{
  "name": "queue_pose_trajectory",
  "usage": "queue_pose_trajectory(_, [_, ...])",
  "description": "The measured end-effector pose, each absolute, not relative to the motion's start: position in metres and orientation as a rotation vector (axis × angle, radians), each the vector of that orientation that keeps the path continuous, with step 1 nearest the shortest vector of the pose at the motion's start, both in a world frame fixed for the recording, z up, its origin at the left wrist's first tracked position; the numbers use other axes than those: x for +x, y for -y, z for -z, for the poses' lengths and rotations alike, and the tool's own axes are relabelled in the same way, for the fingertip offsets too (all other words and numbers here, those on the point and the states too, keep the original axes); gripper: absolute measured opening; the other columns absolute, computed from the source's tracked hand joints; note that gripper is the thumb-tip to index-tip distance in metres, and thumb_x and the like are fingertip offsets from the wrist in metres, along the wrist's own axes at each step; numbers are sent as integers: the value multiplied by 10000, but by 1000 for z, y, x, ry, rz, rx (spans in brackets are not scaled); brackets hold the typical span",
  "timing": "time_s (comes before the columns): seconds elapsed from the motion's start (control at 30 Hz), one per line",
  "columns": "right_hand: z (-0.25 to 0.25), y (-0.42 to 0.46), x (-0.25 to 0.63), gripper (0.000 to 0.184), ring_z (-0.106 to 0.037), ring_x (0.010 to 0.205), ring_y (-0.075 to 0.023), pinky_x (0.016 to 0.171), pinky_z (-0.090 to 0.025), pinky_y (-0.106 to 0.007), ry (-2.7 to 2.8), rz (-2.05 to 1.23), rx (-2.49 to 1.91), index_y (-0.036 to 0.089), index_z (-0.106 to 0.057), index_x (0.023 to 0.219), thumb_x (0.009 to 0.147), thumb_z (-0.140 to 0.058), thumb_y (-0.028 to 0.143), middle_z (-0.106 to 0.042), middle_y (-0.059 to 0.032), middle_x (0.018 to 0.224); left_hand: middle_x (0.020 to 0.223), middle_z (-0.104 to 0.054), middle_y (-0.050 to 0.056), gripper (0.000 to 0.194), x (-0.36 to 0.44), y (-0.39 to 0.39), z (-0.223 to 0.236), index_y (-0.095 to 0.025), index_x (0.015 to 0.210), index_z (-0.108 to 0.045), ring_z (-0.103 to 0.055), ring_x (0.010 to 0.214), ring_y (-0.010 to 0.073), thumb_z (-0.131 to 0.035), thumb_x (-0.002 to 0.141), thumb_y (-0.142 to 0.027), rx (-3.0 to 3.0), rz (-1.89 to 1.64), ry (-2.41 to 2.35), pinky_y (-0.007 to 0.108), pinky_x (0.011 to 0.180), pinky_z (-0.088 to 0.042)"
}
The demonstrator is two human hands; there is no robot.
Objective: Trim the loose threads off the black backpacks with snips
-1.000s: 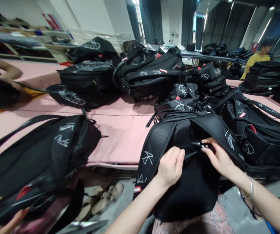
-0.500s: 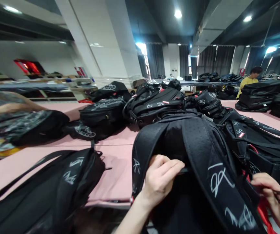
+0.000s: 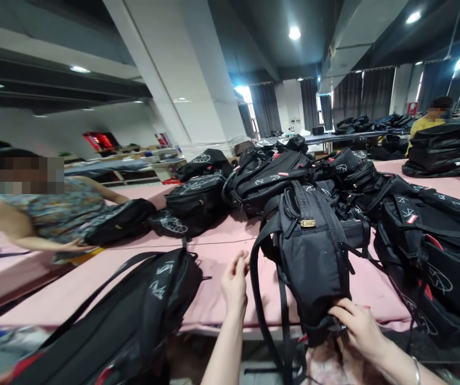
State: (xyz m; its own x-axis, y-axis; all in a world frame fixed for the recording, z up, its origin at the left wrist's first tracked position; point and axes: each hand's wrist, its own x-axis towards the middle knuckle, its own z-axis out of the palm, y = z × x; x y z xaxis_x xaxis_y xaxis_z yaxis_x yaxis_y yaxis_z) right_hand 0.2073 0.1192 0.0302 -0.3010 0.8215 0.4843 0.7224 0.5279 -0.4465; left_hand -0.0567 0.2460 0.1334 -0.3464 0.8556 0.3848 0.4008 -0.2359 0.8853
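Observation:
A black backpack (image 3: 313, 262) with a small gold-coloured plate stands tilted at the table's near edge, its loose straps hanging on the left side. My right hand (image 3: 360, 326) grips its lower right corner, thumb and fingers closed on the fabric. To the left of the straps, my left hand (image 3: 235, 280) is raised, apart from the bag, with its fingers drawn together and nothing visible in them. Another black backpack (image 3: 133, 315) with white markings on its strap lies left of my left hand.
Several black backpacks (image 3: 270, 179) are heaped across the pink-covered table (image 3: 230, 240). More bags (image 3: 442, 256) lie at the right. On the left, a person in a patterned top (image 3: 69, 208) handles a black bag (image 3: 121, 222). Someone in yellow (image 3: 420, 125) is behind stacked bags.
The backpack has been turned from its strap side to show the side with the plate. My left hand has let go of it; my right hand now holds its lower corner. The view has swung left.

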Motion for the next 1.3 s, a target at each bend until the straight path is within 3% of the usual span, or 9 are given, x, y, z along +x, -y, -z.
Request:
queue_pose_trajectory(0.13, [-25,-118,208,427,-621,792,-200,624,-495,-307,1998,-154,-1186,232,-589,1000,716,-342,32,-619,-76,957,1047,-583,97,294,-54,-180,-118,-165,1083,-499,-611,919,190,-446,843,-326,1396,-2158,-1699,361,834,-505])
queue_pose_trajectory(0.2, [-24,-118,208,421,-620,785,-200,613,-494,-304,1960,-150,-1161,228,-597,976,699,-353,24,-618,-71,928,978,-591,68,253,-41,-151,-106,-191,1064,-498,-625,849,174,-485,829,-283,1665,-1944,-1541,353,808,-518])
queue_pose_trajectory(0.27, [-23,-118,207,408,-619,777,-199,613,-496,-305,1937,-155,-1126,223,-603,968,700,-366,27,-615,-70,907,1139,-542,103,426,-23,-136,-93,-204,1177,-429,-572,1024,217,-563,782,-288,1857,-1640,-1369,385,885,-483])
queue_pose_trajectory(0.33, [-22,-117,206,398,-617,766,-198,613,-498,-305,1931,-171,-1104,219,-611,966,707,-376,29,-615,-70,895,1340,-382,146,751,-7,-135,-83,-204,1306,-282,-388,1241,276,-679,677,-310,1923,-1391,-1324,436,1001,-380])
queue_pose_trajectory(0.4, [-24,-116,208,396,-614,758,-193,611,-498,-301,1941,-194,-1109,219,-616,968,714,-382,26,-617,-67,888,1386,-319,158,941,6,-144,-76,-197,1352,-173,-307,1290,288,-733,605,-317,1909,-1205,-1303,451,1042,-319])
queue_pose_trajectory(0.6, [-38,-114,215,442,-589,823,-166,676,-498,-272,1947,-272,-1220,218,-611,1038,712,-412,-6,-602,-60,935,1250,-475,143,727,33,-169,-75,-176,1239,-339,-435,1195,269,-681,645,-415,1812,-1173,-1484,399,986,-380])
queue_pose_trajectory(0.77, [-48,-118,210,414,-535,657,-137,558,-450,-227,1849,-238,-1216,178,-658,899,667,-392,-39,-520,-28,726,1097,-582,118,550,52,-180,-91,-183,1079,-469,-546,1063,274,-655,645,-466,1723,-1115,-1795,392,879,-447])
queue_pose_trajectory(1.1, [-89,-86,213,389,-566,776,-158,634,-486,-258,1966,-216,-1097,185,-613,1006,736,-396,8,-554,-65,859,1032,-641,68,550,52,-172,-138,-219,1076,-493,-603,968,244,-672,623,-474,1682,-1081,-1838,328,779,-482])
queue_pose_trajectory(1.3, [-60,-74,217,192,-553,599,-123,547,-446,-229,1745,133,-1140,170,-623,679,808,-495,107,-582,-35,689,1055,-618,77,599,64,-151,-119,-203,1095,-484,-585,996,252,-681,607,-489,1697,-1212,-1803,371,832,-476])
